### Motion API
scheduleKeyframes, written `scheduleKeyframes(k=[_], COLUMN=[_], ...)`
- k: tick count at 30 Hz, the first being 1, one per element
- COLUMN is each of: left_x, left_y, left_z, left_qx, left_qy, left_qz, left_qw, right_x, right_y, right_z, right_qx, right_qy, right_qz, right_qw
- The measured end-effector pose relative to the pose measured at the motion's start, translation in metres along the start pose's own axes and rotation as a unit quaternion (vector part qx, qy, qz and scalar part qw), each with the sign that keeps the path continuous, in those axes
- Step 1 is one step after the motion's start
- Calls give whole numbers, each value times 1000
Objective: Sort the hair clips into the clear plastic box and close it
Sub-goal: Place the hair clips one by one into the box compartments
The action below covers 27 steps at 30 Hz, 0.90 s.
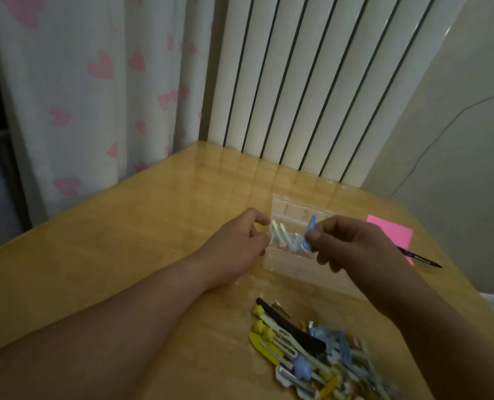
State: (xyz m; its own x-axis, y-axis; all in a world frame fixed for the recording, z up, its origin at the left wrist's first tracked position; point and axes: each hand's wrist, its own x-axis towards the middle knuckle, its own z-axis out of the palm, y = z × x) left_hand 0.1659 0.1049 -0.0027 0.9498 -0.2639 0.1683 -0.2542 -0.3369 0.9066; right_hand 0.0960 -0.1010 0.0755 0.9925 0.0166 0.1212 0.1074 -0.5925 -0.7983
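A clear plastic box (286, 262) stands open in the middle of the wooden table, its lid (293, 207) tipped back. A few pale clips (280, 230) and small pink and blue pieces lie inside it. My right hand (352, 245) pinches a blue snap clip (310, 230) between thumb and forefinger just above the box's right side. My left hand (235, 243) sits at the box's left edge, fingers curled, fingertips touching its wall. A pile of several loose hair clips (315, 353), yellow, blue, black and white, lies on the table near me.
A pink paper sheet (393, 230) and a dark pen (422, 258) lie right of the box. A white radiator (312, 82) stands behind the table, a heart-print curtain (95, 90) to the left. The table's right edge (471, 269) runs close beside my right forearm.
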Motion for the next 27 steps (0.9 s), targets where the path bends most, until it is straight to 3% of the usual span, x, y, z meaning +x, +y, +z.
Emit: scheduleKeyframes(k=[4, 11, 17, 22, 27], left_x=[-1, -3, -3, -4, -6], left_y=[0, 2, 2, 3, 6], left_z=[0, 0, 1, 1, 0], left_qx=[4, 18, 22, 38, 30], left_qy=[-1, 1, -2, -2, 1], left_qz=[-9, -7, -2, 3, 8], left_qw=[1000, 1000, 1000, 999, 1000], right_x=[33, 66, 69, 61, 19], right_y=[-11, -10, -4, 3, -2], right_z=[6, 41, 53, 46, 22], right_qx=[-62, -219, -231, -256, -217], right_qy=[-3, -80, -53, -33, 57], right_qz=[59, 139, 156, 112, -57], right_qw=[996, 962, 959, 960, 973])
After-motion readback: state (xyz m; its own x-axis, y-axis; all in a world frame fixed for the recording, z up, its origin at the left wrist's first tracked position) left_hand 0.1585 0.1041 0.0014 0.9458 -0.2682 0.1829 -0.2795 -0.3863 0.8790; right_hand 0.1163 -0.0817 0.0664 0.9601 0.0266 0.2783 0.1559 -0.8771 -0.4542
